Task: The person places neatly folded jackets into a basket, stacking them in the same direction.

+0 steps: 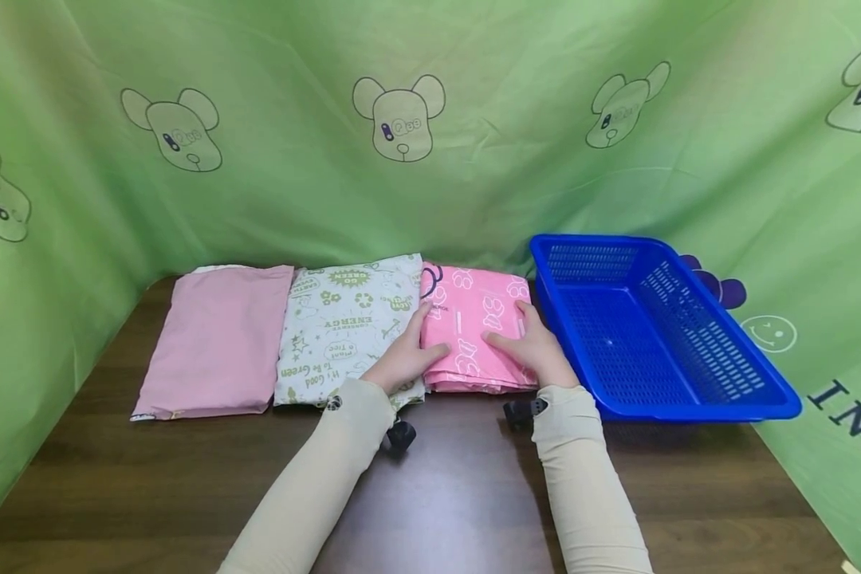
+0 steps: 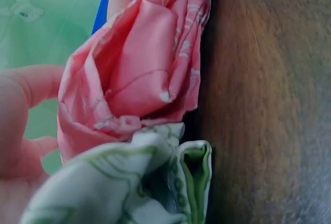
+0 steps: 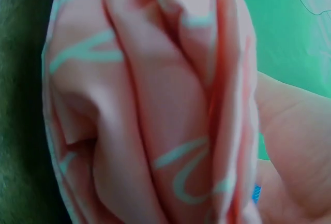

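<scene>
A folded pink patterned cloth (image 1: 466,319) with white outline drawings lies on the table between my hands. My left hand (image 1: 405,355) rests at its left side, thumb on the top face and fingers along the edge. At the right side my right hand (image 1: 538,347) touches it the same way, thumb pointing inward. The left wrist view shows loose folds at the open edge of the pink cloth (image 2: 139,69), with fingers (image 2: 44,81) against its upper face. Layered folds of the pink cloth (image 3: 165,94) fill most of the right wrist view, beside the right hand (image 3: 297,131).
A white cloth with green print (image 1: 344,335) lies folded left of the pink one, partly under my left forearm. Farther left is a plain pink folded cloth (image 1: 215,343). A blue plastic basket (image 1: 689,410) stands at the right. Green curtain (image 1: 473,199) hangs behind the wooden table (image 1: 430,494).
</scene>
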Available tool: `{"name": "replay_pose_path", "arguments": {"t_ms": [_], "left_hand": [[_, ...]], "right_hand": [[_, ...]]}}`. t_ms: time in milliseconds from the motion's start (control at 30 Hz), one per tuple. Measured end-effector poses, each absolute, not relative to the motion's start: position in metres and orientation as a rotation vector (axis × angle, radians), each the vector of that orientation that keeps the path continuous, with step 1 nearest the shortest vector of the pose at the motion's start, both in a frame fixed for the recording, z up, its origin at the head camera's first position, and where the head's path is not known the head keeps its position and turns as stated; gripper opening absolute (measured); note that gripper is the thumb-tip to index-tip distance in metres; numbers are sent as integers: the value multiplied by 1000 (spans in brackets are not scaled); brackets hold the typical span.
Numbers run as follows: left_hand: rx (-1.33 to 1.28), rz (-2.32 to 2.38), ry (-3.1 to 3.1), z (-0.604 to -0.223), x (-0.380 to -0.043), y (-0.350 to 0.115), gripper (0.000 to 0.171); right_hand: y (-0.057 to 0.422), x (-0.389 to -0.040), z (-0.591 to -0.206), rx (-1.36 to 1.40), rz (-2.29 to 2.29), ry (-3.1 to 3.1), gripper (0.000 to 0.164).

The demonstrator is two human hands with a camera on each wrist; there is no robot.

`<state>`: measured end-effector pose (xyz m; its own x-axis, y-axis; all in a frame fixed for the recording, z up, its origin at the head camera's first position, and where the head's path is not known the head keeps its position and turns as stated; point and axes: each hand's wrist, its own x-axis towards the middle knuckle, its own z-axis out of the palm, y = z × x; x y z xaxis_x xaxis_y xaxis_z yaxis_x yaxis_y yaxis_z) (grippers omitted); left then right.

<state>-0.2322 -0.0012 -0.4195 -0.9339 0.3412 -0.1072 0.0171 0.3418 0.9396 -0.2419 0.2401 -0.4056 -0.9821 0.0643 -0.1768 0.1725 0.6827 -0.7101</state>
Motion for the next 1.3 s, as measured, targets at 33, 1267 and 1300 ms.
{"name": "replay_pose_path", "arguments": {"t_ms": [33, 1267, 1300], "left_hand": [[324, 1631, 2312, -420, -233, -1, 92], [345, 2042, 2043, -441, -230, -8, 95], [338, 2050, 2040, -441, -230, -8, 94]], "right_hand": [[240, -242, -406, 196, -1199, 2752, 105], [227, -235, -385, 44, -1439, 2723, 86], [227, -234, -383, 40, -1445, 2719, 86]]}}
